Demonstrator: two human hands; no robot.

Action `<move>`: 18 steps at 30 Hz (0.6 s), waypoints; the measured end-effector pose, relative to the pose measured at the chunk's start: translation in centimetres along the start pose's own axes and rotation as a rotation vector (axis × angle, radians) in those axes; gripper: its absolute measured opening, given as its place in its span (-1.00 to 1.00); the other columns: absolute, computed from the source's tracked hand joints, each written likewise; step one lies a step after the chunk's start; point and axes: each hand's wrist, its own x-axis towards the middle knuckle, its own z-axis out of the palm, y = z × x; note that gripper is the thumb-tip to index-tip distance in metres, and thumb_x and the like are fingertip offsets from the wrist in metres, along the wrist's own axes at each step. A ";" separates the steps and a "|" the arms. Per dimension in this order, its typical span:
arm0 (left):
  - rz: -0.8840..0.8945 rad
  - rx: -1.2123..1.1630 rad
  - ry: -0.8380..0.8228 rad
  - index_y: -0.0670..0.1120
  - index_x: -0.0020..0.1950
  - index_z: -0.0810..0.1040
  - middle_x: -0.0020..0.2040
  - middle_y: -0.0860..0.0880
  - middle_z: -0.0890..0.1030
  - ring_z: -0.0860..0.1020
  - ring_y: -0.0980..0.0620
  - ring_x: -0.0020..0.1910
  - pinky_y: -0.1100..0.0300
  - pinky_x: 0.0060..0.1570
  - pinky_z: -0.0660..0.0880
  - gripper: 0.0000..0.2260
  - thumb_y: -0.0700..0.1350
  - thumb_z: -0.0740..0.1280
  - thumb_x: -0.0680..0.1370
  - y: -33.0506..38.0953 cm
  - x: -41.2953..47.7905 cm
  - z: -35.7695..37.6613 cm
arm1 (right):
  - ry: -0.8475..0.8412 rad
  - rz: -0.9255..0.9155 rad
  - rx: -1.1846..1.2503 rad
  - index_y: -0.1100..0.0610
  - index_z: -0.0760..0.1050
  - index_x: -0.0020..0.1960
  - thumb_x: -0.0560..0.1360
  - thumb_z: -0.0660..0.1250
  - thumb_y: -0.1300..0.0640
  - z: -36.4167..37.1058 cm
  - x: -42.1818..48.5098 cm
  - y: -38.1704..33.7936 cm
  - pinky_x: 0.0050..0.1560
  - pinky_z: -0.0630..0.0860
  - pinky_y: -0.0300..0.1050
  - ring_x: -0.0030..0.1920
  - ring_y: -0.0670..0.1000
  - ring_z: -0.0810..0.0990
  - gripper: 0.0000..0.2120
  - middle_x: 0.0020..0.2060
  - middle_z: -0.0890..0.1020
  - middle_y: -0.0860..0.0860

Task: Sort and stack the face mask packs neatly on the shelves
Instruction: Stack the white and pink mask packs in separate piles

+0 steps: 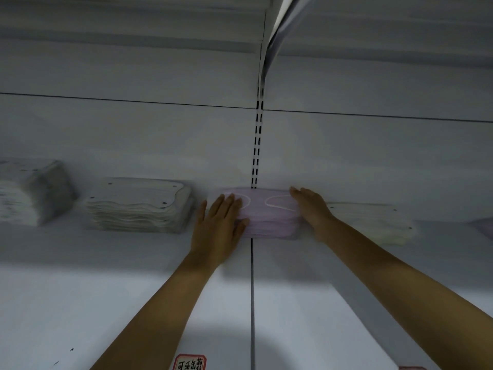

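Observation:
A stack of pale purple face masks [269, 214] sits on the white shelf [133, 263] against the back panel, over the seam between two shelf sections. My left hand [220, 225] presses its left side with straight fingers. My right hand [312, 212] lies flat against its right side. Left of it stands a stack of white masks [138, 206], and further left a grey-white stack [32, 190]. A cream stack [373, 222] lies to the right, partly behind my right forearm.
A slotted upright [256, 145] runs up the back panel above the purple stack. Another shelf [133, 22] hangs overhead. A red-bordered label [190, 362] sits on the shelf's front edge. Something purple [484, 228] shows at the far right edge.

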 end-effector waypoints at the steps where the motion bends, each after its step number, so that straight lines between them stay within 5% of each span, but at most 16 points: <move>1: -0.005 0.002 -0.003 -0.11 0.31 0.54 0.31 -0.13 0.55 0.51 -0.14 0.30 -0.21 0.30 0.34 -0.51 0.14 0.06 0.58 0.0 0.0 0.0 | 0.013 -0.002 -0.027 0.27 0.25 0.49 0.62 0.19 -0.05 -0.2 0.0 0.1 0.35 0.24 -0.15 0.39 0.08 0.36 -0.44 0.47 0.32 0.13; 10: 0.084 -0.003 0.008 -0.19 0.39 0.45 0.40 -0.15 0.46 0.43 -0.12 0.39 -0.09 0.37 0.30 -0.38 0.20 -0.11 0.65 2.6 0.6 -3.0 | 0.065 -0.108 -0.162 0.21 0.22 0.51 0.59 0.26 0.00 -3.9 -2.5 1.2 0.41 0.19 -0.12 0.47 0.07 0.29 -0.44 0.49 0.30 0.12; 18: 0.248 -0.105 -0.031 -0.20 0.35 0.50 0.31 -0.18 0.54 0.54 -0.18 0.26 -0.08 0.21 0.46 -0.47 0.13 0.09 0.57 13.2 2.8 -5.5 | 0.065 -0.343 -0.374 0.10 0.13 0.55 0.58 0.26 -0.05 -13.4 -8.5 2.1 0.45 0.13 -0.16 0.50 0.01 0.21 -0.38 0.52 0.23 0.02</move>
